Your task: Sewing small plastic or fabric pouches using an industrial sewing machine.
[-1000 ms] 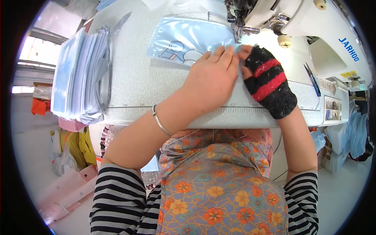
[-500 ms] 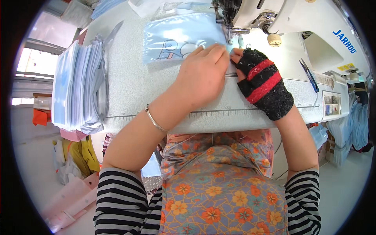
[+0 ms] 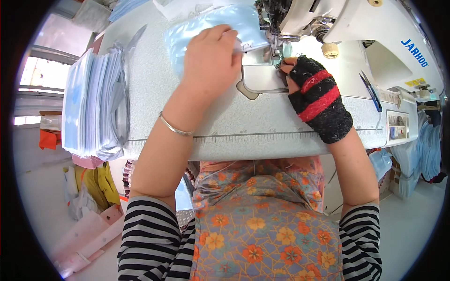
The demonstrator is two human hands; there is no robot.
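Observation:
A shiny light-blue pouch-like piece (image 3: 180, 40) lies on the sewing machine bed, left of the presser foot (image 3: 275, 44). My bare left hand (image 3: 211, 61) is closed over its near edge, fingers bent on top and the thumb toward the machine. My right hand (image 3: 318, 98), in a black fingerless glove with red stripes, rests just right of the presser foot. Its fingertips are pressed together by the metal plate; what they hold, if anything, is hidden. The metal cover plate (image 3: 265, 78) shows between my hands. The white sewing machine (image 3: 370, 42) stands over the far right.
A thick stack of blue and white pieces (image 3: 91, 103) stands at the table's left edge. Thread snips (image 3: 371, 91) lie to the right, beyond a small compartment tray (image 3: 398, 125). A printed ruler (image 3: 262, 136) runs along the front edge. Blue pieces (image 3: 429, 150) hang at the far right.
My left hand has moved left and away from the presser foot; the blue piece has turned and shifted with it, baring the metal plate. My right hand has barely moved.

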